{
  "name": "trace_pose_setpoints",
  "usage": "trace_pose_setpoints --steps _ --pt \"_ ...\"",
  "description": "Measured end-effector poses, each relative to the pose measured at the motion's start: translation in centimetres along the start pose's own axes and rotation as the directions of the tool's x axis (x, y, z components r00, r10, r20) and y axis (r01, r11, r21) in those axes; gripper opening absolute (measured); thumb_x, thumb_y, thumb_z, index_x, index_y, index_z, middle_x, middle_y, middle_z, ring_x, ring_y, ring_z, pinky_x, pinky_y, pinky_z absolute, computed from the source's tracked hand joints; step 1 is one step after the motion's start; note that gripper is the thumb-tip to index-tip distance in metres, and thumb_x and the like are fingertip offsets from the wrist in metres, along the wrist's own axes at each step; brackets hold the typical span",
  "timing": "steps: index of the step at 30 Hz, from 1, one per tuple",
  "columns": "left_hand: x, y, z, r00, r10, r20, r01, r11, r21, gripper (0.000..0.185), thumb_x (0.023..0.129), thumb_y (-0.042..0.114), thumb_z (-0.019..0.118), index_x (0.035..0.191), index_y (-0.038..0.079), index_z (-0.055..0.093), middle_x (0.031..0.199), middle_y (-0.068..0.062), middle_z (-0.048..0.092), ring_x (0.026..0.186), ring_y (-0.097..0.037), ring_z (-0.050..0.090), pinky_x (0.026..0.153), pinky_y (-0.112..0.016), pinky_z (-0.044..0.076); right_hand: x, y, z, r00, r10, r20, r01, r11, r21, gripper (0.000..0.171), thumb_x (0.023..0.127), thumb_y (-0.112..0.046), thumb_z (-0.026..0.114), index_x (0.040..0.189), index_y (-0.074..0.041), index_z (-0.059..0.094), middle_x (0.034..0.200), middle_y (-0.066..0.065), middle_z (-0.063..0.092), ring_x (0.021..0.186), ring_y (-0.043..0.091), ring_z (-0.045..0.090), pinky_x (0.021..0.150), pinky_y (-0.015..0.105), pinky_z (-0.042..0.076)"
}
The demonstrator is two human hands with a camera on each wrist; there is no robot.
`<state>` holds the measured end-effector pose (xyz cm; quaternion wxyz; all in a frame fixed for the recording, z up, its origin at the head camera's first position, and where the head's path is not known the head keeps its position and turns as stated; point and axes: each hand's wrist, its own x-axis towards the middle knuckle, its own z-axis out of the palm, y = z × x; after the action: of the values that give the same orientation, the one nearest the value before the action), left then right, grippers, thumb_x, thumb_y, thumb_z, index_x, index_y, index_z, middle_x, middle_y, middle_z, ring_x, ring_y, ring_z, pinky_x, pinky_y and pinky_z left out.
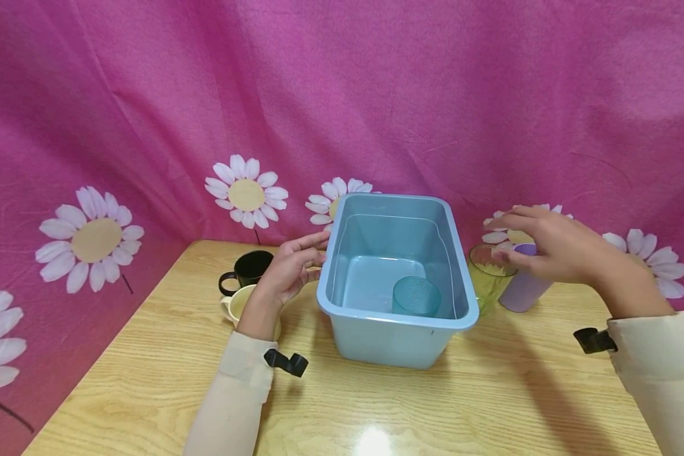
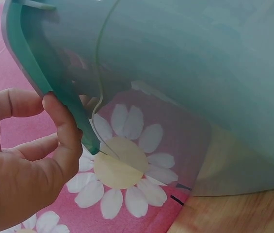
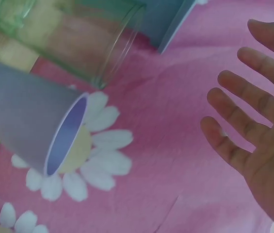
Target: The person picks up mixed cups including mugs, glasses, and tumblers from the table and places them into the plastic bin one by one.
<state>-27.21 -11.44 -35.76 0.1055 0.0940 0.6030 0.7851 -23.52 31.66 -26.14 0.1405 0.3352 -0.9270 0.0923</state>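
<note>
A light blue plastic bin [image 1: 395,198] stands in the middle of the wooden table, with a teal cup [image 1: 416,296] upright inside at its front right. My left hand [image 1: 317,250] reaches the bin's left rim with nearly straight fingers. In the left wrist view a fingertip of the left hand [image 2: 54,111] touches the rim of the bin [image 2: 175,58]. My right hand [image 1: 504,239] hovers open, fingers spread, over a yellow-green cup [image 1: 489,277] and a purple cup [image 1: 522,288], holding nothing. The right wrist view shows the right hand [image 3: 229,77] apart from the purple cup [image 3: 30,121] and the green cup [image 3: 73,43].
A black mug [image 1: 249,268] and a cream mug [image 1: 236,305] stand left of the bin, partly behind my left wrist. Pink cloth with daisies [image 1: 246,192] closes the back and left side. The table's front [image 1: 376,411] is bare wood.
</note>
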Motion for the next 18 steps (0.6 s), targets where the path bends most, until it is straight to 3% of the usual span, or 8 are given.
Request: trace_pose_setpoints --steps 3,9,18 --pt "0.0 0.0 0.0 1.0 0.0 -0.002 0.0 1.0 0.0 0.055 0.095 -0.001 0.054 0.149 0.001 0.05 0.145 -0.023 0.054 0.092 -0.015 0.067 0.081 -0.03 0.059 -0.8 1.0 -0.2 1.0 0.029 -0.003 -0.029 1.0 -0.003 0.042 0.083 -0.016 0.081 0.123 -0.014 0.071 0.128 0.014 0.066 0.125 0.04 0.055 0.1 0.061 0.043" --pt "-0.1 0.0 0.1 1.0 -0.003 -0.007 0.003 1.0 0.003 0.055 0.095 0.0 0.056 0.149 0.002 0.051 0.144 -0.022 0.055 0.094 -0.016 0.066 0.082 -0.031 0.059 -2.1 2.9 -0.4 0.997 0.07 -0.019 -0.07 0.998 -0.004 0.042 0.083 -0.016 0.082 0.123 -0.014 0.07 0.117 0.005 0.068 0.111 0.03 0.061 0.091 0.051 0.047" --pt "-0.1 0.0 0.0 1.0 -0.002 -0.008 0.002 1.0 0.009 0.053 0.096 0.002 0.055 0.149 0.003 0.052 0.142 -0.021 0.056 0.094 -0.016 0.068 0.084 -0.032 0.059 -3.5 5.6 0.8 0.991 0.131 -0.016 -0.131 0.991 0.007 0.044 0.08 -0.013 0.083 0.121 -0.005 0.07 0.123 0.019 0.067 0.114 0.042 0.062 0.091 0.059 0.047"
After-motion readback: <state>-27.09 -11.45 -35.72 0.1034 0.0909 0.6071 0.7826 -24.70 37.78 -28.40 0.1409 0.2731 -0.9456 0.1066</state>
